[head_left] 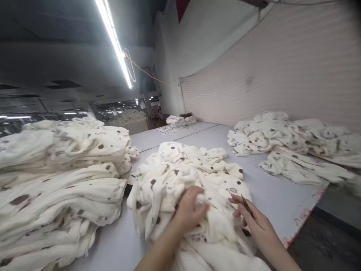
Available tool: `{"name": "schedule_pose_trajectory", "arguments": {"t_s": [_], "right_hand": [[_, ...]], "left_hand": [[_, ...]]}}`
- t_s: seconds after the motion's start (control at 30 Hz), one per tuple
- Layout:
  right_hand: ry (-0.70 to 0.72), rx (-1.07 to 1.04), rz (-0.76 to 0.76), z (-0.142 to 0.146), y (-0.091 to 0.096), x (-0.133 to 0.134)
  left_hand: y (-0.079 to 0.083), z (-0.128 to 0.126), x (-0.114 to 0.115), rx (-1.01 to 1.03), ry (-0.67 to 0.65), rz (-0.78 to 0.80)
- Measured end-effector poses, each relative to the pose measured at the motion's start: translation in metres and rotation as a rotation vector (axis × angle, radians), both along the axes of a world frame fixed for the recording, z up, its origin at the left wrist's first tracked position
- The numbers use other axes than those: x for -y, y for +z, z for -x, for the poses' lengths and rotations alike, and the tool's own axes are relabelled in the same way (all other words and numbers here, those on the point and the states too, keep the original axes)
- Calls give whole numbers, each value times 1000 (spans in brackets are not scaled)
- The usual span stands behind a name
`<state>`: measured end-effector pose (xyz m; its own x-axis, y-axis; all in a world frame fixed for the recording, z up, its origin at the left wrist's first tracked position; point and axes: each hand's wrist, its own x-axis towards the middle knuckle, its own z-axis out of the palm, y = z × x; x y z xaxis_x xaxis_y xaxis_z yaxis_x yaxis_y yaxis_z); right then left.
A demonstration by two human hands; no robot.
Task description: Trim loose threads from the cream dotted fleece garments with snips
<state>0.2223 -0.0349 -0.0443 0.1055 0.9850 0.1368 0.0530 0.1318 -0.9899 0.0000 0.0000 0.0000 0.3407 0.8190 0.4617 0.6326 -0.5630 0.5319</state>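
In front of me lies a heaped cream fleece garment (180,177) with dark brown spots and small printed marks. My left hand (190,210) is on the middle of it, slightly blurred, its fingers curled and closed on a fold of the fabric. At the garment's right side, my right hand (251,218) holds small, dark, pointed thread snips (247,207) between thumb and fingers, the tips upward. The lower part of the garment runs out of view at the bottom edge, partly hidden by my forearms.
Tall piles of similar spotted fabric (62,188) stand at left. More spotted fabric (282,135) lies at right, partly over the edge of the pale table (282,203). Folded white stacks (176,121) sit at the far end. A striped cloth sheet (270,71) hangs along the right.
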Motion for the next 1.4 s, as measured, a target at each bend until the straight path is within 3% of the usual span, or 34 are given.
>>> {"name": "schedule_pose_trajectory", "arguments": {"t_s": [0.07,0.13,0.2,0.27,0.33,0.37,0.47,0.53,0.67,0.8,0.9,0.97,1.03,1.1,1.17,1.23,1.3,1.4], "right_hand": [[112,-37,-24,21,15,-13],[215,-65,-38,41,26,-24],[316,-87,-30,59,32,-31],[375,-99,-52,75,34,-36],[393,-104,-88,90,36,-40],[385,-99,-102,98,37,-41],[280,-67,-143,116,40,-45],[225,-50,-165,122,42,-48],[249,-50,-151,125,45,-49],[238,-77,-123,123,47,-45],[193,-115,-99,119,45,-42],[160,-136,-43,117,43,-42],[186,-151,23,116,43,-42],[263,-156,62,118,44,-41],[312,-136,71,121,44,-37],[312,-83,57,123,42,-31],[308,-13,35,123,36,-21],[323,94,50,118,14,-3]], "left_hand": [[1,5,35,-95,-119,-105],[0,17,62,-128,-94,-222],[-5,37,78,-79,90,-373],[-10,63,83,-11,398,-456],[-13,87,78,-44,604,-433],[-13,96,73,-89,640,-396],[-5,114,53,-126,611,-274],[8,121,40,19,603,-166],[39,141,16,380,551,89],[50,160,-10,400,611,37],[49,163,-16,372,740,-124],[48,157,-6,254,784,-321],[45,142,14,55,720,-543],[37,122,38,-95,563,-660],[24,103,56,-164,403,-598],[9,91,61,-315,337,-505],[-2,93,50,-393,385,-437],[3,114,21,-197,448,-290]]}}
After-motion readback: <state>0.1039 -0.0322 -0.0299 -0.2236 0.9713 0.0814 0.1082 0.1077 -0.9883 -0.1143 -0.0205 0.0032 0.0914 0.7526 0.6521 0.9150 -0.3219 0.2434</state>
